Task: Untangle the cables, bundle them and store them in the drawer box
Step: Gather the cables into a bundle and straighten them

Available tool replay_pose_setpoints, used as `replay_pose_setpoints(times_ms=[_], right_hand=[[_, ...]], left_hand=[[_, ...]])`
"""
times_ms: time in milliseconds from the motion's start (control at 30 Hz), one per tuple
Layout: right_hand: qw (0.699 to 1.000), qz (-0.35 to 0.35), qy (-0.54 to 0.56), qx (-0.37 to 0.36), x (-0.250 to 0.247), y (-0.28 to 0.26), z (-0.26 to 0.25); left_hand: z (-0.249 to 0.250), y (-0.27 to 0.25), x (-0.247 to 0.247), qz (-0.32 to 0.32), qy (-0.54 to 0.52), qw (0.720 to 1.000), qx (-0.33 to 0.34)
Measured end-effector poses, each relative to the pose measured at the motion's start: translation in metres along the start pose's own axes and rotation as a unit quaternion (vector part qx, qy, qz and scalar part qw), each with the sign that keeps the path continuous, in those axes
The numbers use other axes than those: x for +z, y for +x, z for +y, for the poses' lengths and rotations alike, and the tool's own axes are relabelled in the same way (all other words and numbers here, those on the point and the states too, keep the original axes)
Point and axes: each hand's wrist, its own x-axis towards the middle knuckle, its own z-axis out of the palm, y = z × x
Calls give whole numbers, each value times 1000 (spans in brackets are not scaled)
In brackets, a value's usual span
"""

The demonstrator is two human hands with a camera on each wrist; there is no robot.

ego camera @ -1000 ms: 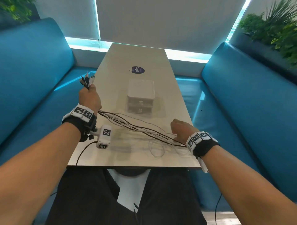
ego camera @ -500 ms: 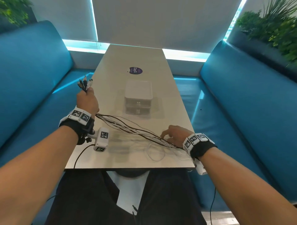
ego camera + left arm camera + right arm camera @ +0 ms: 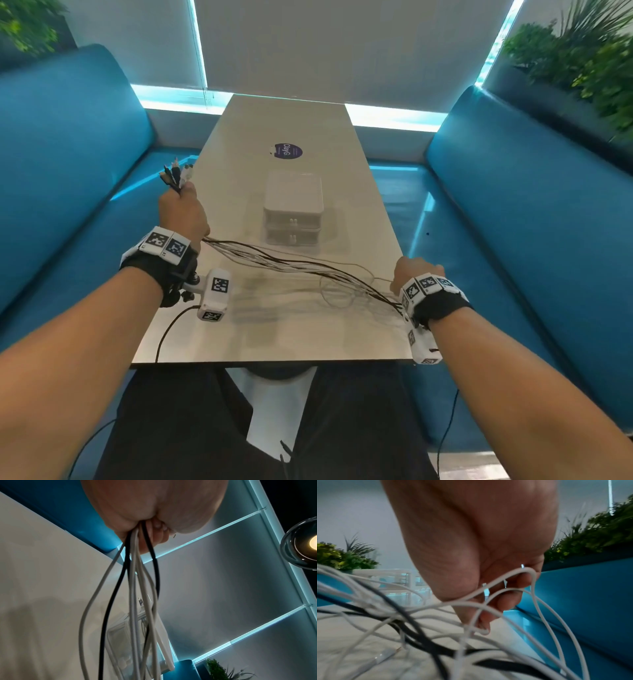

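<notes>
cables held at both ends over the table, drawer box waiting behind

item: cables (image 3: 301,267), white and black, plug ends fanned above the left hand (image 3: 183,214), which grips them in a fist near the table's left edge; this likely keeps the ends aligned for bundling. right hand (image 3: 416,272), fingers curled round loose white loops near the right edge, seemingly drawing the slack straight. strands span between the two hands, well apart, sagging onto the table (image 3: 291,335), a few coils lying by the right hand. drawer box (image 3: 294,209): white, two drawers, both closed, mid-table beyond the cables. room: bare tabletop near the front edge and beyond the box; blue benches flank both sides.
</notes>
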Motion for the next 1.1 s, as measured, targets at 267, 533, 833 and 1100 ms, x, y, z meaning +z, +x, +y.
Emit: replay_pose_setpoints(times_ms=[267,533,833,1100], right_hand=[[999,2,7,32,-7,-4,17],[998,-18,-22,56,0,-7,20],[962,-2,29,-272,20,-5,-12],[987,94,-68,-114,11,-5,3]], left_hand=[[2,2,2,11,-18,1000,7],[-4,9,-6,29,-3,1000,-10],[-7,-1,-1,14,46,999,20],[-14,7,-9,22,69,997,25]])
